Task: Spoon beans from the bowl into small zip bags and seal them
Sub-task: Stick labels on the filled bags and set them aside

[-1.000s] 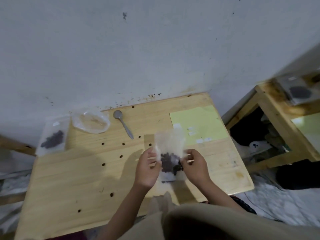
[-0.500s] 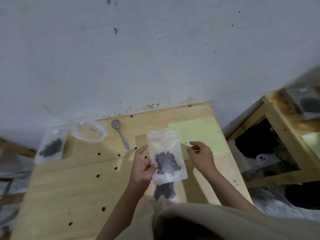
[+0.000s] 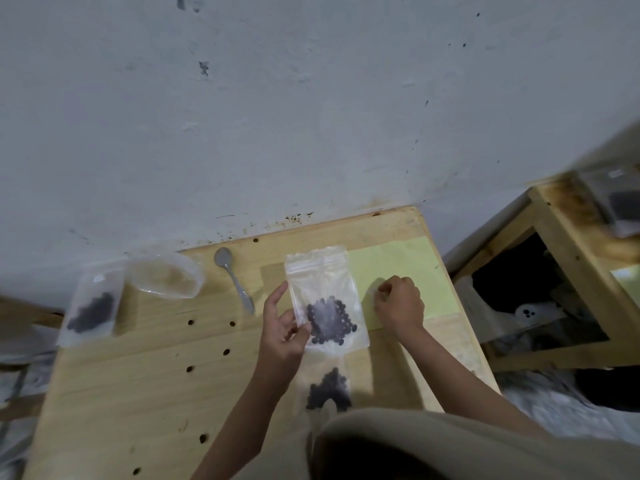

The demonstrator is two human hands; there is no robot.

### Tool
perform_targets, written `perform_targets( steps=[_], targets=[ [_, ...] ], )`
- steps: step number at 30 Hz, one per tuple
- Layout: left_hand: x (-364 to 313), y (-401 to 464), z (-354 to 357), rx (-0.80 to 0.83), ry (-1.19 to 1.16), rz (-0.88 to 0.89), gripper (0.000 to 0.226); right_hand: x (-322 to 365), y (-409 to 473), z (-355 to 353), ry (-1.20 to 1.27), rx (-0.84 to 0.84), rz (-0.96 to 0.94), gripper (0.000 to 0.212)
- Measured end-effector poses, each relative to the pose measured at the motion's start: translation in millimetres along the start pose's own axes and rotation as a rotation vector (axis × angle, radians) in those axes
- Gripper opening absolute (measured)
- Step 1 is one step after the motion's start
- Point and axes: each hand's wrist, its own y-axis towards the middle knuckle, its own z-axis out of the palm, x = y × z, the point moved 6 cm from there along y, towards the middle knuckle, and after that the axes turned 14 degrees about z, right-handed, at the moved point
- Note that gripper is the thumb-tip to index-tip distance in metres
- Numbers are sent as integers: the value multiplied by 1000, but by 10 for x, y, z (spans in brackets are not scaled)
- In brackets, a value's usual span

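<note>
My left hand (image 3: 282, 332) holds a small clear zip bag (image 3: 325, 299) upright by its left edge; dark beans fill its lower half. My right hand (image 3: 398, 304) rests on the light green sheet (image 3: 408, 268) just right of the bag, fingers curled; whether they pinch anything is unclear. A second bag of beans (image 3: 327, 393) lies flat on the table below the held one. A third bag of beans (image 3: 91, 308) lies at the table's left edge. The clear plastic bowl (image 3: 164, 275) stands at the back left and looks empty. A metal spoon (image 3: 235, 278) lies beside it.
The wooden table (image 3: 138, 393) has several dark round holes and stands against a grey wall. A wooden shelf unit (image 3: 568, 258) stands to the right, with another bag of dark contents on top. My beige clothing fills the bottom of the view.
My right hand has let go of the bag and moved right onto the green sheet. My left hand now holds the bag alone, raised upright; a second bag shows beneath it.
</note>
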Motion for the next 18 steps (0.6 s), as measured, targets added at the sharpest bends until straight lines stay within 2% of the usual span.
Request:
perform_targets(
  steps=[3, 5, 9, 12, 15, 18],
  targets=[
    [17, 0, -29, -3, -5, -5, 70, 7, 0, -23, 50, 11, 31, 14],
    [18, 5, -58, -12, -4, 0, 72, 11, -13, -63, 171, 36, 56, 9],
    [15, -13, -80, 9, -11, 28, 74, 112, -208, -204, 596, 140, 93, 13],
    [-2, -53, -69, 47, -7, 45, 74, 298, -463, -288, 858, 297, 92, 13],
    [-54, -102, -53, 96, 37, 79, 71, 481, -681, -296, 899, 389, 8, 14],
    [-126, -174, -80, 140, 73, 123, 63, 594, -834, -260, 829, 382, -50, 17]
  ],
)
